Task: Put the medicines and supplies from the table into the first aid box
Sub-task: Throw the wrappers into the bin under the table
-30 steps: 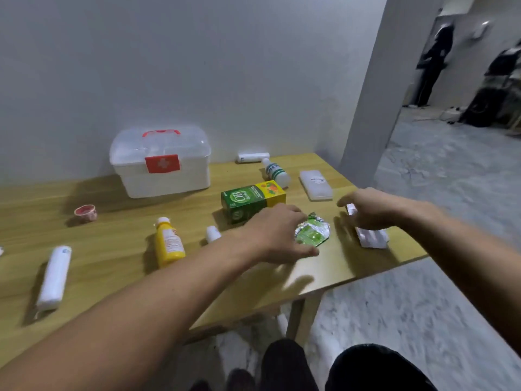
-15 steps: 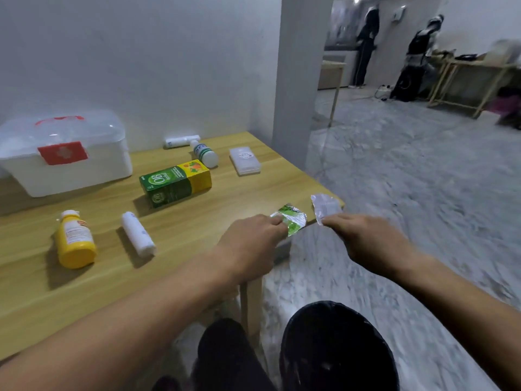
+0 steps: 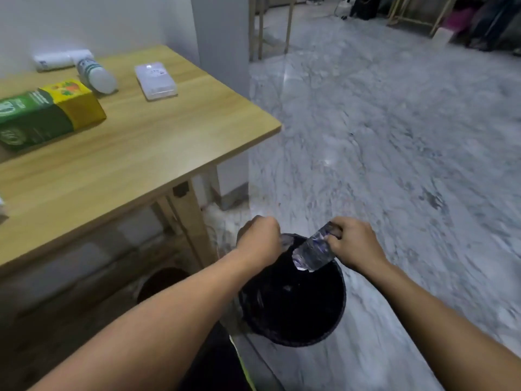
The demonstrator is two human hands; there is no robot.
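Both hands hang over a black waste bin point(image 3: 293, 306) on the floor beside the table. My right hand point(image 3: 356, 245) is closed on a silvery empty blister wrapper point(image 3: 310, 253) that points down into the bin. My left hand point(image 3: 259, 241) is curled in a fist at the bin's rim, and only a pale scrap of crumpled wrapper point(image 3: 284, 240) shows under its fingers. On the wooden table point(image 3: 158, 153) lie a green and yellow box point(image 3: 48, 114), a white bottle point(image 3: 95, 76), a white tube point(image 3: 62, 60) and a flat white case point(image 3: 156, 80). The first aid box is out of view.
The table's corner and leg point(image 3: 191, 221) stand just left of the bin. A grey pillar point(image 3: 220, 38) rises behind the table. Marble floor point(image 3: 394, 136) stretches to the right, with wooden furniture legs point(image 3: 270, 26) and clutter at the far back.
Both hands lifted the two wrappers off the table's right edge and carried them down over the bin. My view swung right and downward, so the first aid box left the frame.
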